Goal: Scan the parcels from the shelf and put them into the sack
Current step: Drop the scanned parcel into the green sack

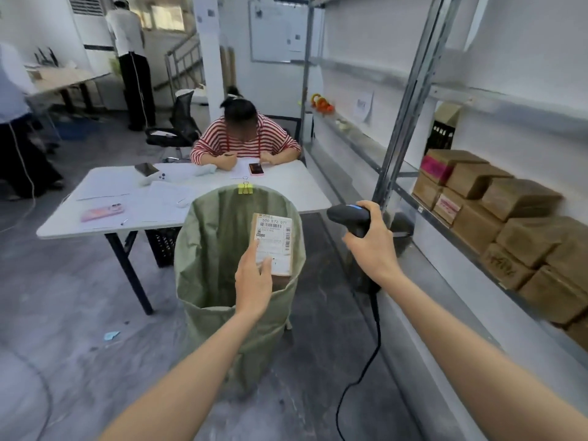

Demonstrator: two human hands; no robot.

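Cardboard parcel (273,246), label up, pinched at its lower end by left hand (254,281), over green sack (203,249) mouth. Right hand (372,246), 3 o'clock, wrapped round black scanner (348,218). Shelf (445,230) stock, 2 o'clock. Risk: light pinch slips, so parcel drops in unscanned; fingers may mask the label.

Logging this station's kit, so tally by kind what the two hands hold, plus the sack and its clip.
Labelled parcel: 1, left hand
Barcode scanner: 1, right hand
Green sack: 1
Yellow binder clip: 1
Total: 4
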